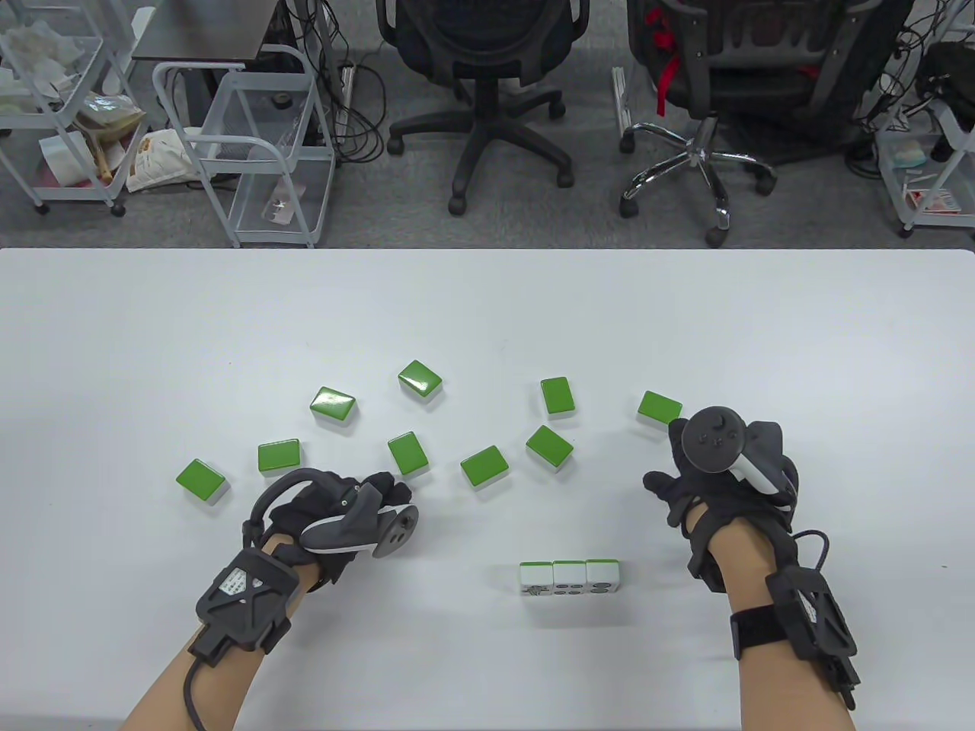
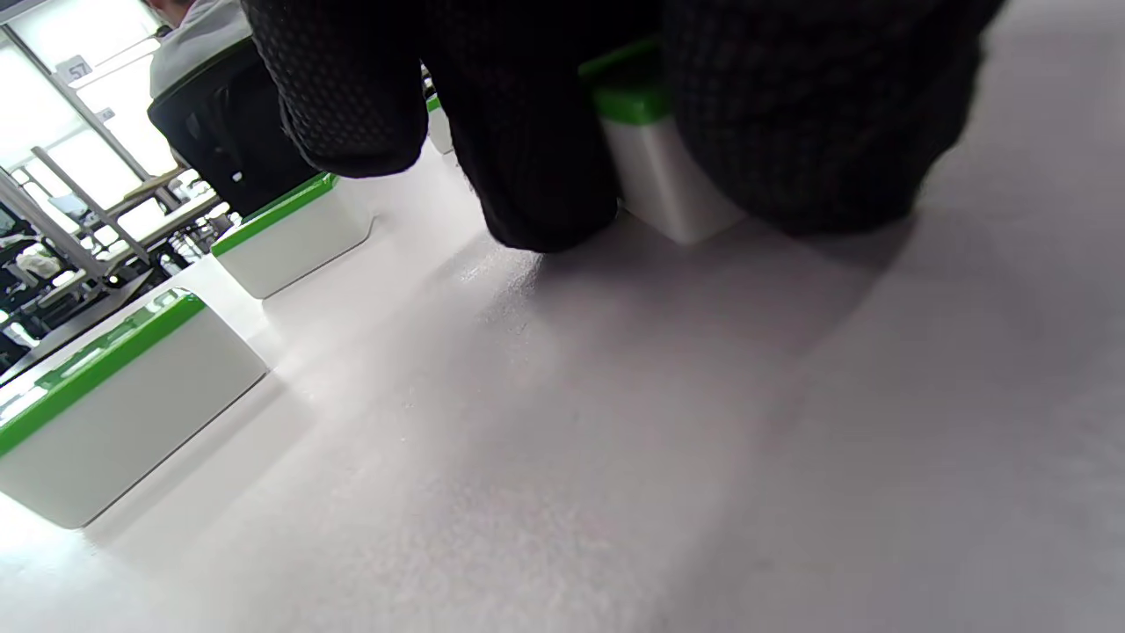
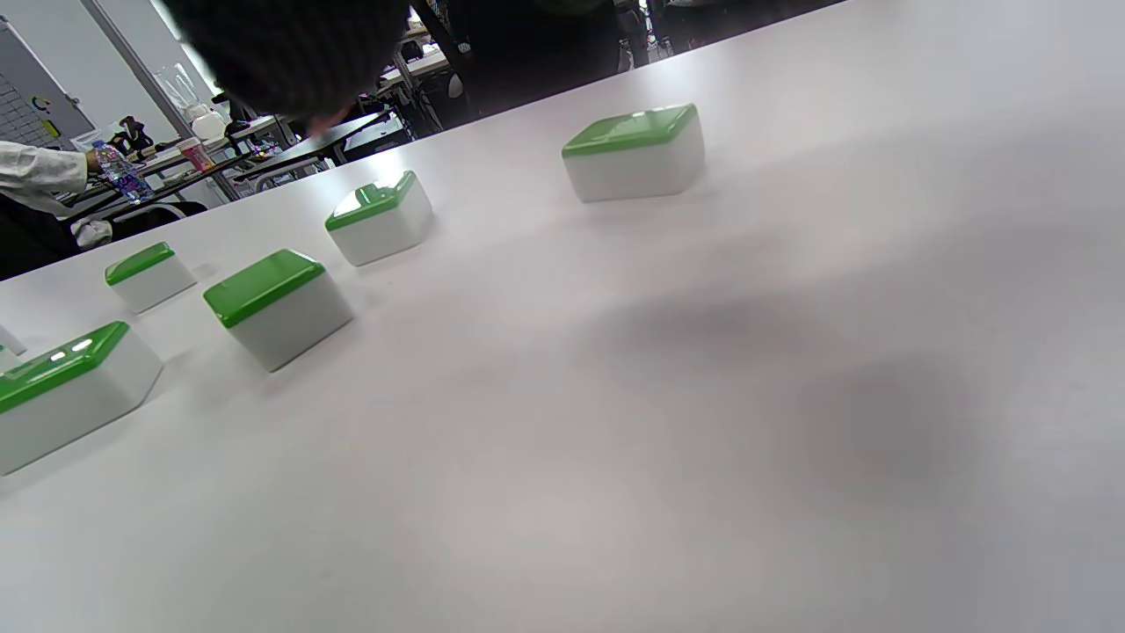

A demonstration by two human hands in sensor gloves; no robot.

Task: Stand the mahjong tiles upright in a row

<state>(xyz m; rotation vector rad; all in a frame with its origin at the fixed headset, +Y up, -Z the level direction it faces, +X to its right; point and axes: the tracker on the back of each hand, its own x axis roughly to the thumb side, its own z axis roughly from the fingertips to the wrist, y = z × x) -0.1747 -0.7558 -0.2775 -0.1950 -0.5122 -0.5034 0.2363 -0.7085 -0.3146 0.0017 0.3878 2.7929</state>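
Three mahjong tiles (image 1: 569, 579) stand upright side by side at the table's front middle, faces toward me. Several green-backed tiles lie flat in an arc behind them, from the far-left tile (image 1: 202, 480) to the far-right tile (image 1: 660, 407). My left hand (image 1: 358, 510) reaches to one flat tile (image 1: 409, 454). In the left wrist view two fingers (image 2: 536, 176) flank that tile (image 2: 655, 185), which still lies on the table. My right hand (image 1: 716, 472) is empty, just below the far-right tile. A row of flat tiles, the nearest (image 3: 635, 154), shows in the right wrist view.
The white table (image 1: 487, 320) reaches to its far edge, with office chairs (image 1: 487, 91) and wire carts (image 1: 251, 137) on the floor beyond. Bare tabletop lies left and right of the standing row.
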